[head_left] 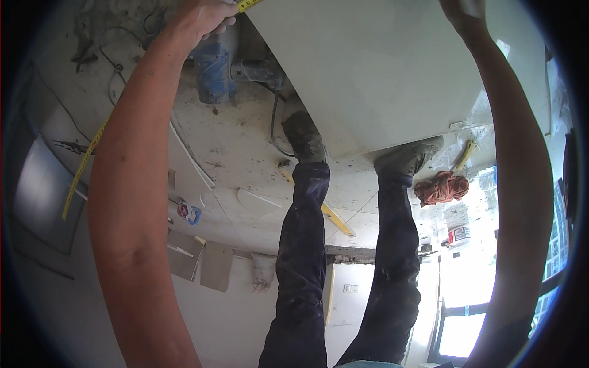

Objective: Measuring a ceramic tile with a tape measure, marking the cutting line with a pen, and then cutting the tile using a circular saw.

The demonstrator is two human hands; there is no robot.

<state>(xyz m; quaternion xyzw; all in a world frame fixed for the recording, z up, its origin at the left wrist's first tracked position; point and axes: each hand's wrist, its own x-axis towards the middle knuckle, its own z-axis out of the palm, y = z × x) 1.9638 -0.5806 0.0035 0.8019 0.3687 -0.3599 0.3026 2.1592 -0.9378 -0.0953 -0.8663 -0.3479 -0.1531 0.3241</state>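
My left hand (208,17) grips a yellow tape measure (248,5), printed with black figures, by the left edge of the pale panel (380,73). My right hand (464,11) is cropped; I can't tell its grip.

The top edge cuts through my left hand (207,17) and takes away the fingers of my right hand (464,13), so I can't tell what those touch. The pale panel (392,67) and the yellow tape (248,5) at my left fingers run out of view there too. My left forearm (132,178) hides where the yellow strip (86,161) beside it leads.
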